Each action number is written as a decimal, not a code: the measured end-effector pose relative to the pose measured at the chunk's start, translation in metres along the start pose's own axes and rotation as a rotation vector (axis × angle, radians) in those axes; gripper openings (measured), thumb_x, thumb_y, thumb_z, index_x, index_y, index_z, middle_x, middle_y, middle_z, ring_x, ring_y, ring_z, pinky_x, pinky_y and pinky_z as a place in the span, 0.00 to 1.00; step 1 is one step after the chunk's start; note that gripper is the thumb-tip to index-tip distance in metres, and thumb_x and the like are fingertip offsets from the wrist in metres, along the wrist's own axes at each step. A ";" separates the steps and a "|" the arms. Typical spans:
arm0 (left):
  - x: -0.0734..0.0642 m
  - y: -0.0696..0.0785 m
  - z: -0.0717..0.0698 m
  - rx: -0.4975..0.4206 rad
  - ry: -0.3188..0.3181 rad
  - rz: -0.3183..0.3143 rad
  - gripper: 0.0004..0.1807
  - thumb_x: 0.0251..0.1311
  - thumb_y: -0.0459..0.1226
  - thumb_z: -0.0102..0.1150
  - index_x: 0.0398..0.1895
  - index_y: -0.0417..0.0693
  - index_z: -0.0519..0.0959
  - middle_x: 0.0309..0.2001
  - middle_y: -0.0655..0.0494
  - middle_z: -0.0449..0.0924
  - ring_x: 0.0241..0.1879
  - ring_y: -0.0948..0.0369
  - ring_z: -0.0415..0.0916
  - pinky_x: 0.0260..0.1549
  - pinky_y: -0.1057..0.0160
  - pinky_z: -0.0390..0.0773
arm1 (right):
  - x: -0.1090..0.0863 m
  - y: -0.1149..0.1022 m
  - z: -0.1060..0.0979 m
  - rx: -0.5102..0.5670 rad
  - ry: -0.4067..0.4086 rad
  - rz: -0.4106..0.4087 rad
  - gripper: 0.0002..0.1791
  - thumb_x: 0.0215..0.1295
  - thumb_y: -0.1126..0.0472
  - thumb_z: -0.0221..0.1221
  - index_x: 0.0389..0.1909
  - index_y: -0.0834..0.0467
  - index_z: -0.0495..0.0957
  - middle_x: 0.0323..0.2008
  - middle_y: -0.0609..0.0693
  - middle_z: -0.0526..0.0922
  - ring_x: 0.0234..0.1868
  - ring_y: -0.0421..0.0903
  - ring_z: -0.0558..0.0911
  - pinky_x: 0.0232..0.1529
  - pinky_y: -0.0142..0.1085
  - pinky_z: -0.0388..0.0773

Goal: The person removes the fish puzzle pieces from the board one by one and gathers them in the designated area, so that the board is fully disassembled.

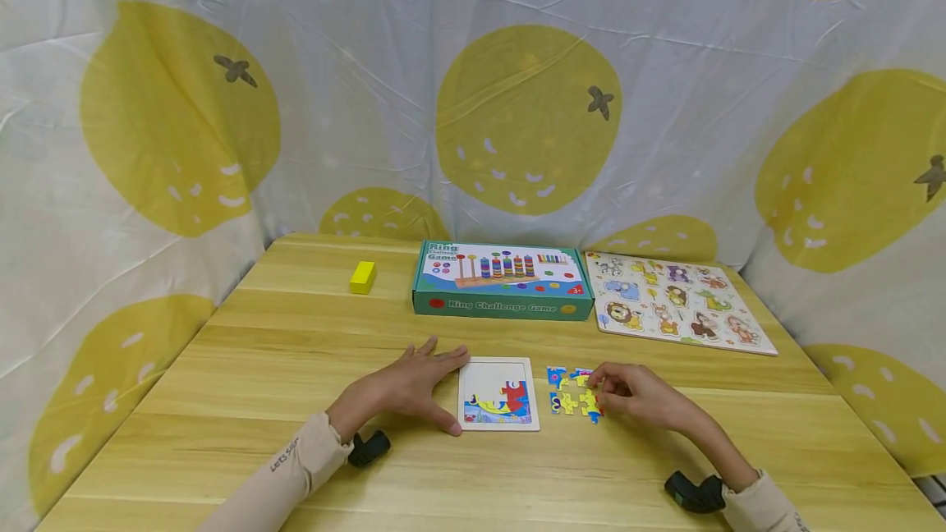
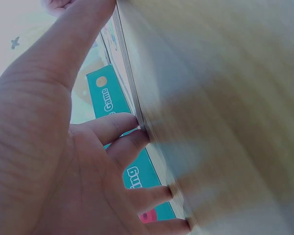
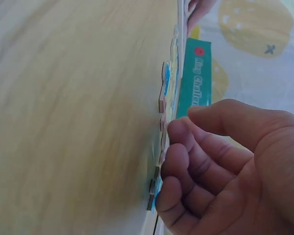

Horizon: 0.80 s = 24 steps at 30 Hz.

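Note:
A square puzzle board (image 1: 535, 392) with a white frame lies in front of me, partly filled with a red, yellow and blue picture. My left hand (image 1: 405, 388) has its fingers spread, with the index fingertip and thumb at the board's left edge. To the right of the board lie several loose jigsaw pieces (image 1: 568, 402) in yellow, blue and red. Over the right side of these pieces is my right hand (image 1: 641, 396), fingers loosely bent. In the right wrist view its fingertips (image 3: 175, 159) are right at the pieces' edge, and no piece shows between thumb and fingers.
A green Ring Challenge Game box (image 1: 502, 282) lies behind the board. To its right is an animal peg puzzle (image 1: 680, 302), and to its left a yellow block (image 1: 362, 277). A lemon-print curtain (image 1: 355, 105) surrounds the wooden table (image 1: 296, 351).

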<state>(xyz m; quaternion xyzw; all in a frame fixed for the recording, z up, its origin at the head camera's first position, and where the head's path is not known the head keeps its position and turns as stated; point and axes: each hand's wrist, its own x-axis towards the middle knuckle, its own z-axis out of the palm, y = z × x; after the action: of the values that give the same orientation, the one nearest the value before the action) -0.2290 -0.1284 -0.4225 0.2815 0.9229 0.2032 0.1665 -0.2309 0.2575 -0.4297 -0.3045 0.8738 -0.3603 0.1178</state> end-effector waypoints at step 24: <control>-0.001 0.002 -0.002 -0.012 -0.009 -0.014 0.57 0.42 0.63 0.69 0.75 0.56 0.56 0.75 0.60 0.50 0.74 0.42 0.33 0.68 0.35 0.35 | 0.022 -0.025 0.007 -0.062 0.044 -0.044 0.17 0.65 0.60 0.61 0.53 0.59 0.76 0.39 0.48 0.81 0.37 0.41 0.76 0.34 0.32 0.76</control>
<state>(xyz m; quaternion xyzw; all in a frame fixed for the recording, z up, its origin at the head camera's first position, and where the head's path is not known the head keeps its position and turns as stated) -0.2276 -0.1279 -0.4197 0.2749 0.9228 0.2063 0.1739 -0.2343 0.2259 -0.4172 -0.3191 0.8800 -0.3422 0.0813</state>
